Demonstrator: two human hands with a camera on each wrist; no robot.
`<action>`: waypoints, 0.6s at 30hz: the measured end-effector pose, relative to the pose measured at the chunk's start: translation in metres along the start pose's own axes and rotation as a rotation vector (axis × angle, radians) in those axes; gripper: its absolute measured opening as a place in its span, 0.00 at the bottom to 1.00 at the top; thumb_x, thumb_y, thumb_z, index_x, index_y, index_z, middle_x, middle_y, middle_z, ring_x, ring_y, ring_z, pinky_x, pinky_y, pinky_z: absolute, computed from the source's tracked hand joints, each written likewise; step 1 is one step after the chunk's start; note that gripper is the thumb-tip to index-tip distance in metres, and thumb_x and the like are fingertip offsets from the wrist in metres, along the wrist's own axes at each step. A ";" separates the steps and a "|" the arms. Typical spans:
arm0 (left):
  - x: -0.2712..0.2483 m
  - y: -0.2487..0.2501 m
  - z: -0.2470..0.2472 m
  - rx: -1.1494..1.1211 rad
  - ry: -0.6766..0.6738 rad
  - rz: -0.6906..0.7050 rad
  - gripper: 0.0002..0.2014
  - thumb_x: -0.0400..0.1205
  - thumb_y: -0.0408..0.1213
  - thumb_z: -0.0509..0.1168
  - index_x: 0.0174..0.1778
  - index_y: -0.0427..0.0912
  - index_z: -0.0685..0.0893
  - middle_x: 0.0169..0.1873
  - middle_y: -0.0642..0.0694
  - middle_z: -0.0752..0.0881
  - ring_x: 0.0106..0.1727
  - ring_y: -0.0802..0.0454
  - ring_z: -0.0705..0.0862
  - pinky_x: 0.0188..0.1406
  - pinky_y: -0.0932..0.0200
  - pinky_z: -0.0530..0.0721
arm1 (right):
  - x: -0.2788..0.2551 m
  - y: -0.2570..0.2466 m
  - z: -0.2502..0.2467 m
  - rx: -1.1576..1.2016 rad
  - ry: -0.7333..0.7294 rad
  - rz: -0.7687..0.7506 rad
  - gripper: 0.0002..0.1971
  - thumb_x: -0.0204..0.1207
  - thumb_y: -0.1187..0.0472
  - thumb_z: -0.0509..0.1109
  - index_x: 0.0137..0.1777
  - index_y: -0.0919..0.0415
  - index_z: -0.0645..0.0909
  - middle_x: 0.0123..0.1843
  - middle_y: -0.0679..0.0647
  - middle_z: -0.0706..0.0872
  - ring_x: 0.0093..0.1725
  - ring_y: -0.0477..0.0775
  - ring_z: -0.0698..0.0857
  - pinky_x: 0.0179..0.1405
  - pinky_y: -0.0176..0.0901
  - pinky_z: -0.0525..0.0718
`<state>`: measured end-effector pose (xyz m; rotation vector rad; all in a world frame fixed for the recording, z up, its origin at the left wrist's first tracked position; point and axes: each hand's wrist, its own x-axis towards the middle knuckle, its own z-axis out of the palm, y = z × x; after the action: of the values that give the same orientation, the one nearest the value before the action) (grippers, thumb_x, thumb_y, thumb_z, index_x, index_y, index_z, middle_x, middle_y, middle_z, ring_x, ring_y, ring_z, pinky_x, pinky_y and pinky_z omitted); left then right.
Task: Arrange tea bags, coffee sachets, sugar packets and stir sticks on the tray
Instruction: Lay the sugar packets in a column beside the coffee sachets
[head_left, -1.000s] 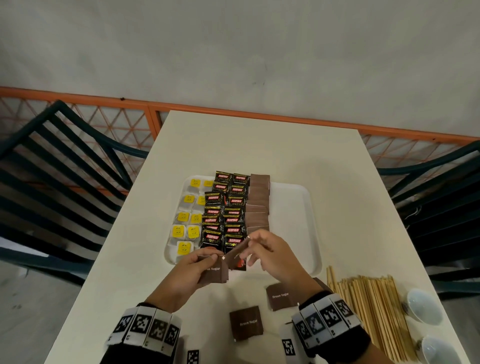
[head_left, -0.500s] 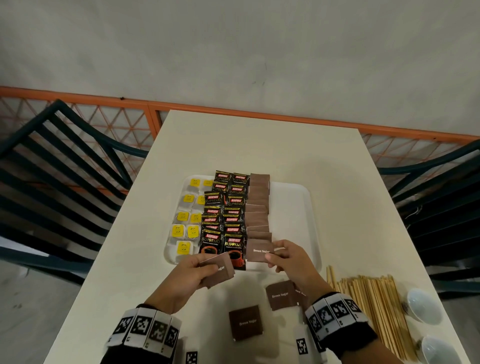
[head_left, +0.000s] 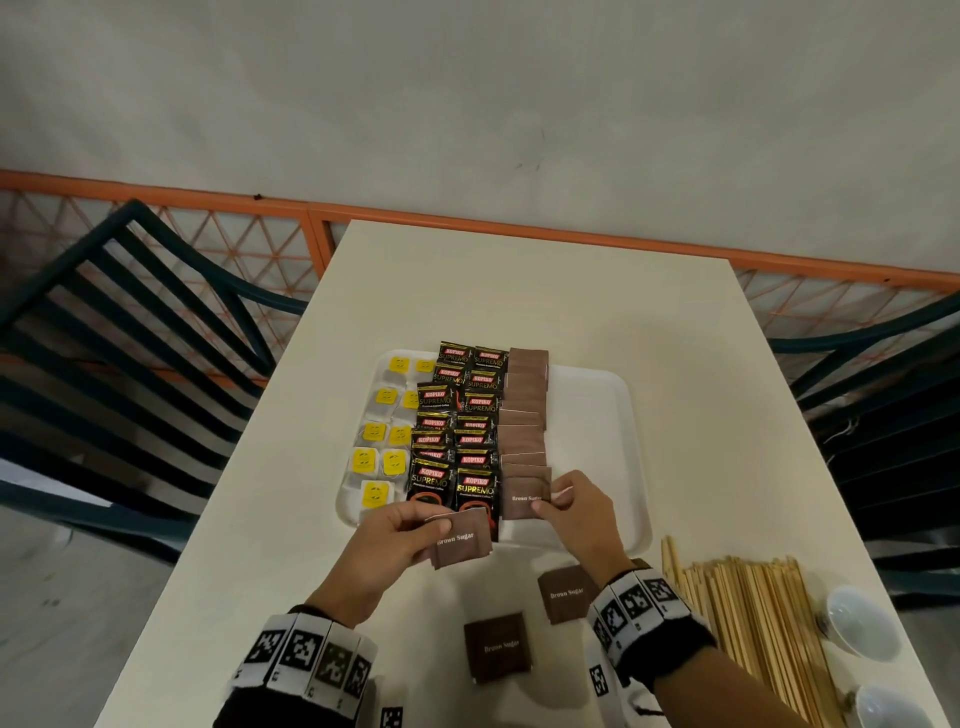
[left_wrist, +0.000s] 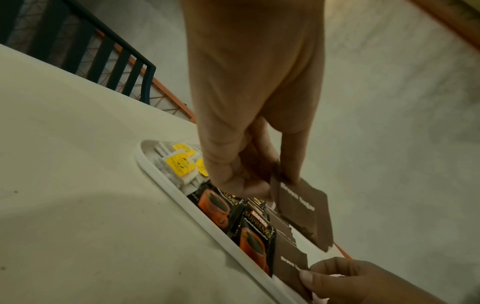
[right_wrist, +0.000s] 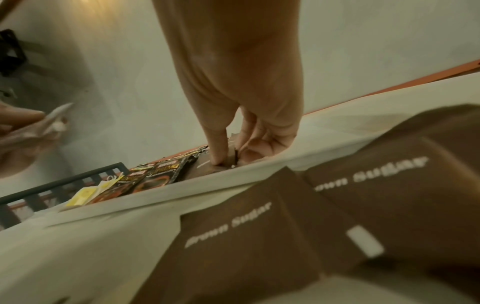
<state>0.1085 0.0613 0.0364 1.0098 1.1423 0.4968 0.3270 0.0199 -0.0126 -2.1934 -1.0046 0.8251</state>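
Note:
A white tray (head_left: 597, 415) holds a column of yellow-tagged tea bags (head_left: 384, 447), black coffee sachets (head_left: 457, 426) and a row of brown sugar packets (head_left: 524, 410). My right hand (head_left: 550, 499) pinches the nearest packet of that row (head_left: 519, 501) by its right edge, low on the tray; the right wrist view shows its fingertips (right_wrist: 219, 158) down on the packet. My left hand (head_left: 415, 530) hovers at the tray's near rim and grips brown sugar packets (head_left: 462, 543), also seen in the left wrist view (left_wrist: 303, 209).
Two loose brown sugar packets (head_left: 566, 592) (head_left: 496, 644) lie on the table near me. A pile of wooden stir sticks (head_left: 748, 623) lies at the right, with two white bowls (head_left: 857, 629) beside it. Dark chairs (head_left: 130, 338) flank the table.
My right hand drew a sugar packet away from my left hand and carried it to the near end of the sugar row, where it now lies almost flat. The left hand stayed put.

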 end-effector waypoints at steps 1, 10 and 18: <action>0.001 -0.001 0.000 0.003 -0.006 -0.002 0.07 0.79 0.26 0.65 0.46 0.38 0.87 0.38 0.46 0.88 0.33 0.63 0.86 0.30 0.73 0.80 | -0.002 -0.002 0.000 -0.023 0.020 -0.015 0.13 0.72 0.59 0.75 0.52 0.61 0.77 0.44 0.52 0.79 0.42 0.48 0.77 0.34 0.24 0.69; 0.003 -0.003 0.015 0.223 -0.106 0.086 0.08 0.78 0.30 0.67 0.46 0.44 0.89 0.42 0.48 0.89 0.44 0.58 0.86 0.39 0.70 0.83 | -0.045 -0.026 -0.009 0.172 -0.506 -0.277 0.02 0.77 0.57 0.69 0.46 0.47 0.81 0.41 0.41 0.84 0.40 0.35 0.82 0.38 0.26 0.78; -0.001 -0.038 0.034 1.104 -0.273 0.212 0.16 0.75 0.45 0.69 0.56 0.45 0.78 0.55 0.50 0.78 0.50 0.57 0.76 0.51 0.66 0.79 | -0.021 0.004 -0.017 0.169 -0.242 -0.138 0.04 0.75 0.63 0.72 0.47 0.55 0.84 0.41 0.51 0.87 0.37 0.47 0.82 0.38 0.35 0.82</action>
<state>0.1331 0.0277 0.0066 2.0887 1.0410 -0.1762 0.3298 -0.0026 0.0014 -1.8917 -1.1434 1.0872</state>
